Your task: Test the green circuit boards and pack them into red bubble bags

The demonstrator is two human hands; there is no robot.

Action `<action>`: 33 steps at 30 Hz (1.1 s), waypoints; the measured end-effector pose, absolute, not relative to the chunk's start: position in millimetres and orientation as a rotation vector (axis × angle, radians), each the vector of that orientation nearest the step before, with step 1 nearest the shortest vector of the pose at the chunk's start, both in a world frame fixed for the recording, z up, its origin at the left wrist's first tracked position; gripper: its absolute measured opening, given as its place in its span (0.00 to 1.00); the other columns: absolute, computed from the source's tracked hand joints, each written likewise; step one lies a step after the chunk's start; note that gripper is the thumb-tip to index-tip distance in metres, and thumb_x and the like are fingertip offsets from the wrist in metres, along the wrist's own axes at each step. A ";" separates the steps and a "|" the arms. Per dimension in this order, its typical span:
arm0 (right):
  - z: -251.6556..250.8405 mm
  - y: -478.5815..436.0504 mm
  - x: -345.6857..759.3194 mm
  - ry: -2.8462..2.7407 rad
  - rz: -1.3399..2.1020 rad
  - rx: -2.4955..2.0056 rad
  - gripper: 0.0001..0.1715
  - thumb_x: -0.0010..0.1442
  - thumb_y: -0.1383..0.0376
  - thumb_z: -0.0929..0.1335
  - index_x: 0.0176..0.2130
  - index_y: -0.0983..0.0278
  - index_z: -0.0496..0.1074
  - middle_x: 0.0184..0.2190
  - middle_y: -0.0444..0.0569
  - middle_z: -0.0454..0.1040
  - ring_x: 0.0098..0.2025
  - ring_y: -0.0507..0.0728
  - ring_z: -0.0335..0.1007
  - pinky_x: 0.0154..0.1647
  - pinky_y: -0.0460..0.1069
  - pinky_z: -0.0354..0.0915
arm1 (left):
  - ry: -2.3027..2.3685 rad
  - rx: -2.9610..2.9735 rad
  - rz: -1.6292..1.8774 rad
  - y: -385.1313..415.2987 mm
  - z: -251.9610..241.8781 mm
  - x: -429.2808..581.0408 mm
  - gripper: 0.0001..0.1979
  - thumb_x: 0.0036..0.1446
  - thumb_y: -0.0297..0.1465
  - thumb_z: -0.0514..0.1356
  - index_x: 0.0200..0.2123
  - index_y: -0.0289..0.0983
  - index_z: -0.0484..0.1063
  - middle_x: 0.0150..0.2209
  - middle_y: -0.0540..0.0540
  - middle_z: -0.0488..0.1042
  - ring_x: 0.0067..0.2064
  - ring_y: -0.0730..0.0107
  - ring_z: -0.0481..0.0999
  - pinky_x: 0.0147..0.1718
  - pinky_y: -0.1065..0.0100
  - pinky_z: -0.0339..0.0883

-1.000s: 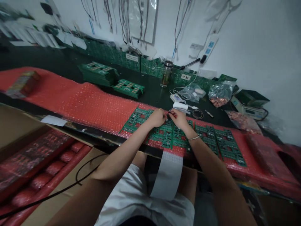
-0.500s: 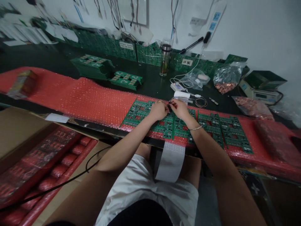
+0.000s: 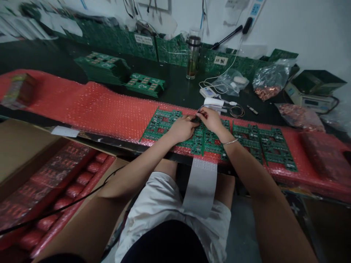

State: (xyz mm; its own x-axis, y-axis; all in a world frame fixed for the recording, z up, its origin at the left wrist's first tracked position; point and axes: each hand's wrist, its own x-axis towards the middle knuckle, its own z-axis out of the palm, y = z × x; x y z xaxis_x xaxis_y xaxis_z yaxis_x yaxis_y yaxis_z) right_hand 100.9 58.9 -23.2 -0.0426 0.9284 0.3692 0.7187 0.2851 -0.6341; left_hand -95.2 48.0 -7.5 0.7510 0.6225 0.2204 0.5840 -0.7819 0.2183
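The two hands meet over a row of green boards (image 3: 276, 148), which lie flat on a long red sheet of bubble wrap (image 3: 117, 113) along the near edge of the dark table (image 3: 175, 89); the left hand (image 3: 183, 128) is over the boards with one finger poking toward the right hand (image 3: 210, 118), and I can't tell if it is grasping anything; the right hand has its thumb and finger close together near the far edge of the boards, and whatever may be between them is too small and dark to make out; a thin bracelet (image 3: 230, 141) circles the right wrist; just past the right hand lie a white roll (image 3: 212, 101) and a loop of wire (image 3: 237, 110); two piles of more green boards, a tall one (image 3: 102, 69) and a low one (image 3: 145, 84), sit farther back to the left; a bottle (image 3: 193, 58) stands upright behind; a bag of copper-coloured bits (image 3: 270, 82) rests at the right, beside a scale (image 3: 311, 102).
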 end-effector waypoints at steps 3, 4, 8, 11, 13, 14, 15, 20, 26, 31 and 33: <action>-13.0 47.3 102.8 -1.756 0.326 -1.386 0.07 0.64 0.61 0.71 0.34 0.59 0.72 0.35 0.48 0.80 0.39 0.59 0.76 0.45 0.54 0.68 | 0.991 2.816 0.403 44.4 -7.0 -97.1 0.21 0.65 0.27 0.54 0.55 0.41 0.81 0.62 0.39 0.74 0.61 0.49 0.75 0.63 0.46 0.68; -9.5 39.1 103.1 -1.742 0.321 -1.341 0.08 0.64 0.59 0.71 0.34 0.59 0.72 0.34 0.48 0.79 0.39 0.59 0.76 0.45 0.54 0.68 | 0.984 2.803 0.402 44.6 -6.4 -96.9 0.21 0.65 0.27 0.54 0.55 0.41 0.81 0.61 0.38 0.74 0.61 0.48 0.75 0.62 0.46 0.68; -3.4 -9.5 97.1 -1.776 0.439 -1.266 0.11 0.65 0.54 0.71 0.35 0.58 0.73 0.33 0.45 0.79 0.37 0.57 0.75 0.43 0.54 0.71 | 0.927 2.755 0.363 50.6 -5.0 -95.9 0.21 0.65 0.27 0.54 0.56 0.39 0.81 0.62 0.37 0.74 0.62 0.47 0.75 0.63 0.45 0.67; -7.7 -39.7 87.6 -1.841 0.446 -1.307 0.09 0.65 0.56 0.71 0.33 0.56 0.73 0.34 0.46 0.80 0.38 0.59 0.76 0.43 0.55 0.72 | 0.868 2.712 0.357 54.0 -7.2 -98.9 0.24 0.65 0.25 0.53 0.61 0.36 0.77 0.66 0.35 0.70 0.66 0.48 0.71 0.67 0.47 0.63; -11.3 -48.4 82.4 -1.866 0.396 -1.308 0.09 0.65 0.57 0.71 0.32 0.56 0.72 0.33 0.47 0.80 0.38 0.60 0.76 0.44 0.56 0.72 | 0.841 2.667 0.448 51.9 -8.9 -104.3 0.27 0.64 0.23 0.52 0.65 0.33 0.72 0.68 0.35 0.68 0.69 0.51 0.69 0.69 0.50 0.62; -12.5 -49.6 80.7 -1.874 0.373 -1.298 0.09 0.65 0.58 0.71 0.32 0.56 0.72 0.33 0.47 0.79 0.39 0.60 0.76 0.44 0.56 0.72 | 0.847 2.643 0.518 49.1 -9.1 -108.1 0.28 0.64 0.22 0.51 0.66 0.32 0.70 0.68 0.35 0.68 0.69 0.52 0.68 0.69 0.51 0.62; -13.3 -49.5 79.6 -1.882 0.355 -1.288 0.09 0.65 0.59 0.71 0.32 0.56 0.72 0.33 0.47 0.79 0.39 0.60 0.76 0.44 0.56 0.72 | 0.870 2.616 0.597 44.8 -8.6 -112.7 0.28 0.64 0.22 0.51 0.66 0.31 0.69 0.68 0.35 0.68 0.69 0.53 0.68 0.69 0.52 0.62; -12.8 -46.7 81.2 -1.962 0.305 -1.271 0.09 0.67 0.58 0.70 0.34 0.57 0.72 0.34 0.48 0.79 0.40 0.60 0.76 0.46 0.56 0.72 | 1.034 2.476 0.933 6.0 0.0 -138.7 0.20 0.66 0.24 0.52 0.57 0.32 0.75 0.58 0.38 0.75 0.61 0.55 0.74 0.63 0.54 0.68; -17.1 -47.9 84.2 -1.998 0.207 -1.213 0.11 0.68 0.56 0.70 0.35 0.58 0.72 0.35 0.49 0.80 0.40 0.60 0.76 0.45 0.56 0.72 | 0.987 2.374 1.165 -56.9 -4.1 -152.7 0.10 0.68 0.27 0.55 0.48 0.36 0.75 0.50 0.40 0.77 0.54 0.60 0.76 0.55 0.58 0.72; -20.5 -46.8 85.0 -2.005 0.159 -1.221 0.12 0.68 0.55 0.70 0.35 0.58 0.72 0.36 0.49 0.80 0.41 0.60 0.76 0.46 0.56 0.71 | 0.846 2.348 1.126 -94.8 -27.6 -149.2 0.05 0.68 0.26 0.58 0.44 0.36 0.74 0.44 0.42 0.78 0.48 0.64 0.78 0.49 0.64 0.74; -20.2 -47.2 85.8 -2.005 0.153 -1.219 0.11 0.68 0.56 0.70 0.35 0.58 0.72 0.36 0.49 0.80 0.42 0.60 0.76 0.46 0.56 0.71 | 0.828 2.372 1.097 -102.1 -36.6 -147.7 0.04 0.67 0.25 0.60 0.43 0.35 0.75 0.44 0.42 0.78 0.47 0.64 0.78 0.49 0.65 0.75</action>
